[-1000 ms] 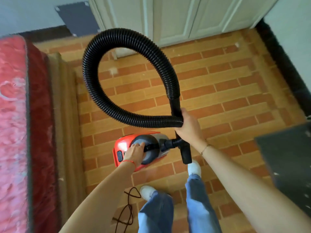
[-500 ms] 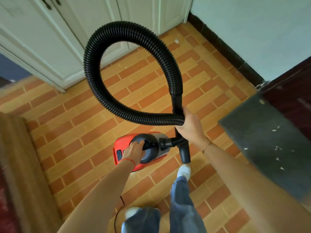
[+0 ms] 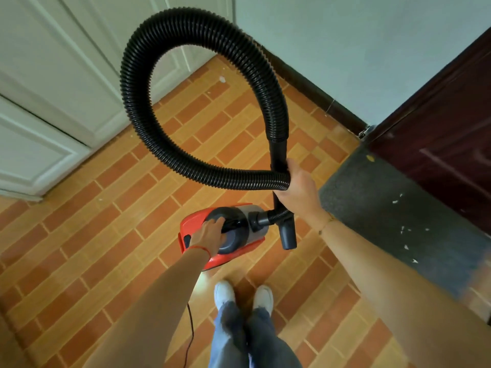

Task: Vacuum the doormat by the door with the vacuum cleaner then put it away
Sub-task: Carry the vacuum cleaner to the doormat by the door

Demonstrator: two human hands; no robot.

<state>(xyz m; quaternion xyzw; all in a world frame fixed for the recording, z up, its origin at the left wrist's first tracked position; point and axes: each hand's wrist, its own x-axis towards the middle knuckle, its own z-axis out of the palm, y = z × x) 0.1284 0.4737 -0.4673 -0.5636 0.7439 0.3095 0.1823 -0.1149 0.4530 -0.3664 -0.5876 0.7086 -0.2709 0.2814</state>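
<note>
Person stands on the brick-pattern floor (image 3: 111,235), white shoes (image 3: 224,292) together at 6 o'clock. Left hand (image 3: 208,235) grips the top handle of the red vacuum cleaner (image 3: 231,232), fingers curled tight around it, and carries it. Right hand (image 3: 297,189) is wrapped around the rigid black tube and the hose (image 3: 202,102) together where they cross; fingers hidden behind, wrapped closed. Hose loops up toward 12 o'clock. Nozzle (image 3: 288,235) hangs just right of the body. Dark doormat (image 3: 398,213), flecked with white bits, lies at 3 o'clock against the dark brown door (image 3: 446,144). White doors (image 3: 53,88) at 10 o'clock. Thin cord (image 3: 189,333) trails toward 6.
</note>
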